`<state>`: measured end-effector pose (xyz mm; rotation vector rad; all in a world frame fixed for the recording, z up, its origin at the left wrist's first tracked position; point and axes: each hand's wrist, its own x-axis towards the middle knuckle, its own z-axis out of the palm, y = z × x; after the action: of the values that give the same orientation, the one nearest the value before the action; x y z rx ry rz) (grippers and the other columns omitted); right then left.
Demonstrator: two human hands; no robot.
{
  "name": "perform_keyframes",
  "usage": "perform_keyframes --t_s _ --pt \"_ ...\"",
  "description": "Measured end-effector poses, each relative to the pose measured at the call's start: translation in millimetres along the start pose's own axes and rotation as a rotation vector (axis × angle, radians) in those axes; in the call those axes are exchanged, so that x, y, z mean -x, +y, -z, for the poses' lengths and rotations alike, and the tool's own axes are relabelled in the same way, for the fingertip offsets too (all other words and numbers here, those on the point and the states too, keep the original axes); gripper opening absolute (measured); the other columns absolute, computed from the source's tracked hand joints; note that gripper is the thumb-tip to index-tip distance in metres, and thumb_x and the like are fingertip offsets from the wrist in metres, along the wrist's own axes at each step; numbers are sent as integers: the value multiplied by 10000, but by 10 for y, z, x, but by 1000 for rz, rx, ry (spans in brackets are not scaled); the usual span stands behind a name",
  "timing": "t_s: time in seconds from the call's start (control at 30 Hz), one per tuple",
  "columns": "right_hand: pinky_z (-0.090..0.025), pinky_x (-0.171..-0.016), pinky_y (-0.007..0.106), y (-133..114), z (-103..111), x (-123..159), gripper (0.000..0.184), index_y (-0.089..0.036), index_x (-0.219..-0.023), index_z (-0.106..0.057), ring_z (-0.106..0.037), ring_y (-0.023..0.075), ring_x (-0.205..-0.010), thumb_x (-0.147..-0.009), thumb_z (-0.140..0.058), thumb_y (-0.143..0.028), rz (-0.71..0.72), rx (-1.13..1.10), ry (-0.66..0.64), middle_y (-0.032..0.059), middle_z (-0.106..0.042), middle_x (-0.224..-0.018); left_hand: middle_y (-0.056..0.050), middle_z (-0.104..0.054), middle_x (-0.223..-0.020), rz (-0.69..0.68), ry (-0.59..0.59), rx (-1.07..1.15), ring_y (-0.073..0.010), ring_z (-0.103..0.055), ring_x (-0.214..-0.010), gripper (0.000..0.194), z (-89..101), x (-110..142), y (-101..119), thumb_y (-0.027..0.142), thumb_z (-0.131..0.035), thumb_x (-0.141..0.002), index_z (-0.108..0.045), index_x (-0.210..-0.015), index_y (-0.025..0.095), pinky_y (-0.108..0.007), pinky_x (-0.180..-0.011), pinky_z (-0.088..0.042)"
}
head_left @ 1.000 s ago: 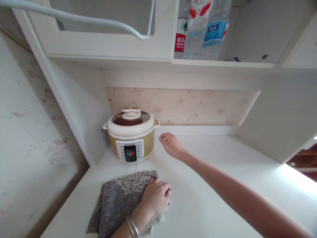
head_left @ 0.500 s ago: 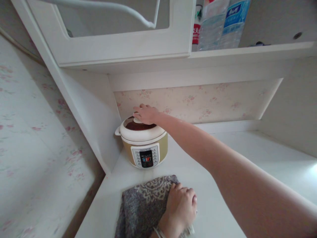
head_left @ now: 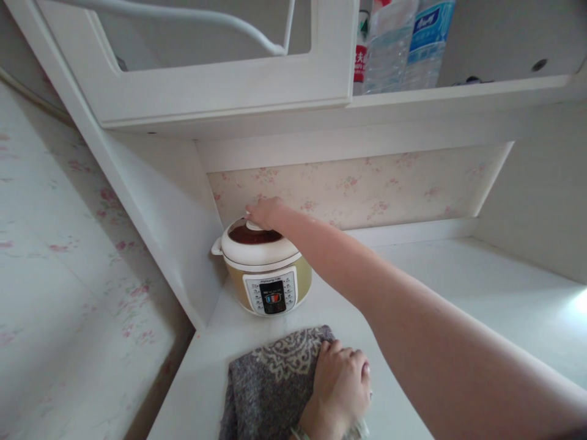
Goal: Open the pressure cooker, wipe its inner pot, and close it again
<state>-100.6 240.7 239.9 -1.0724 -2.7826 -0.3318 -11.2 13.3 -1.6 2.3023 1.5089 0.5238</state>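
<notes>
A small yellow and white electric cooker [head_left: 268, 269] stands in the back left corner of the white counter [head_left: 435, 275]. My right hand [head_left: 265, 212] reaches across and is curled over the knob on the cooker's lid. Near the front edge, my left hand [head_left: 342, 385] presses down with bent fingers on a grey patterned cloth [head_left: 270, 385] lying on the counter.
A white cupboard door [head_left: 206, 67] hangs above the cooker. Several plastic bottles [head_left: 403, 43] stand on the open shelf to its right. A floral wall [head_left: 55, 275] runs along the left, and white side panels close the counter on both sides.
My right hand rose from the counter beside the cooker to the lid knob and closed on it. The view moved nearer. My left hand stayed on the cloth.
</notes>
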Motion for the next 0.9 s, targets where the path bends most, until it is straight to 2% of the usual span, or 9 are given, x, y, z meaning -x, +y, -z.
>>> perform_keyframes --t_s 0.27,0.4,0.6,0.73,0.9 --pt "-432 -883 482 -6 5 41 443 -197 -1268 -511 -545 319 -1110 -947 -325 -439 -40 26 51 191 -581 -1218 -67 -679 -1003 -1 -42 1 -246 -512 -991 317 52 16 6 279 -355 -883 -659 -969 254 -436 -960 -316" --pt "-445 -863 459 42 -29 65 449 -212 -1276 -494 -535 315 -1115 -942 -326 -462 -14 21 75 181 -551 -1250 -73 -683 -988 -14 -55 -20 -250 -507 -984 307 56 11 11 259 -376 -873 -658 -995 248 -432 -943 -323" --pt "-425 -877 479 60 -71 89 476 -177 -1275 -484 -513 334 -1129 -955 -276 -462 13 26 104 215 -527 -1241 -70 -680 -965 -17 -48 -15 -246 -509 -963 313 44 9 13 296 -357 -888 -659 -934 233 -436 -902 -346" --pt "-418 -880 475 102 -113 92 487 -173 -1276 -479 -508 331 -1127 -961 -246 -463 65 24 139 214 -519 -1236 -69 -677 -945 1 -34 -32 -250 -511 -969 264 36 14 5 288 -408 -858 -656 -916 218 -453 -916 -331" --pt "-391 -912 469 179 -132 96 477 -187 -1289 -464 -480 318 -1154 -961 -257 -464 137 13 166 194 -519 -1239 -62 -683 -906 -12 -36 -37 -237 -516 -929 266 21 -2 -1 296 -410 -870 -665 -883 223 -416 -852 -345"
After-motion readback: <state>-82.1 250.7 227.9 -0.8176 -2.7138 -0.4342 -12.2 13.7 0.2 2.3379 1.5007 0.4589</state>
